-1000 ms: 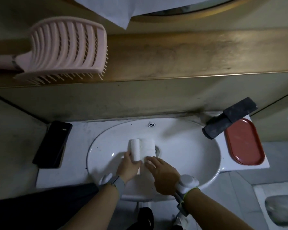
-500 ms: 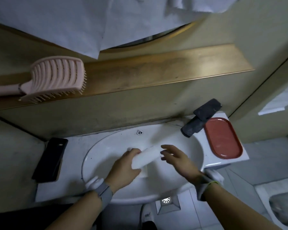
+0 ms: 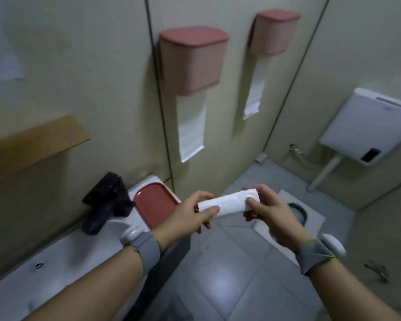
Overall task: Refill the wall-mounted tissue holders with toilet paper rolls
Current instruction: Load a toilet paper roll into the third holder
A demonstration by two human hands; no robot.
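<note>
A white toilet paper roll (image 3: pixel 229 203), slim and long, lies level between my hands above the floor. My left hand (image 3: pixel 190 216) grips its left end, and my right hand (image 3: pixel 267 212) pinches its right end. On the wall ahead hang two pink tissue holders with lids down. The nearer holder (image 3: pixel 192 59) has a strip of paper (image 3: pixel 191 126) hanging from it. The farther holder (image 3: pixel 273 31) has a shorter strip (image 3: pixel 254 98) below it.
At lower left is the white sink counter (image 3: pixel 63 256), with a black faucet (image 3: pixel 107 202) and a red tray (image 3: pixel 153 205) on it. A squat toilet (image 3: pixel 299 214) is set in the grey tiled floor, below a white cistern (image 3: pixel 368 128). A wooden shelf (image 3: pixel 30 140) juts out at left.
I have lifted the roll out of the sink basin and turned right toward the wall holders. My right hand, which hovered by the roll, now pinches its end.
</note>
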